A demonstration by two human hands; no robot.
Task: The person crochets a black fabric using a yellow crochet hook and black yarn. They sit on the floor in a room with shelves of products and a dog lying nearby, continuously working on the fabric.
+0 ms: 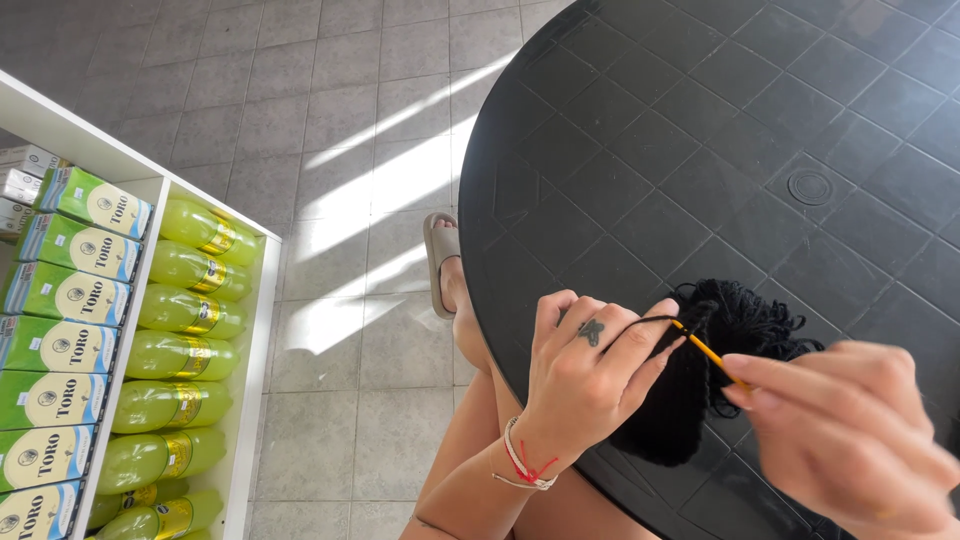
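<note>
Grey square floor tiles (330,120), crossed by bands of sunlight, lay beneath a round black bench (760,130) with an embossed diamond pattern. At the bench's near edge rested a black knitted piece (672,415), with a loose heap of black yarn (745,320) just behind it and touching it. The left hand (580,375) was closed on the upper edge of the knitted piece, a strand of yarn running taut over its forefinger. The right hand (850,435) was pinched shut on a thin yellow crochet hook (708,352), whose tip sat in the fabric between the two hands.

Handling, as judged: the knitted piece appeared soft, light and limp, likely to sag and stretch where unsupported; it would be best held close to the working stitches, as the left hand held it. The loose yarn looked prone to tangling. The hook seemed stiff, slim and smooth, suited to a fingertip pinch near mid-shaft.

At far left stood a white shelf unit (150,180). Its inner compartment held yellow-green plastic bottles (185,355) lying on their sides, each with a gold band label. The next compartment held green rectangular cartons (60,345) with pale oval emblems, stacked on their sides. Small white boxes (25,172) showed at the top left edge. A foot in a beige sandal (440,260) rested on the tiles beside the bench.
</note>
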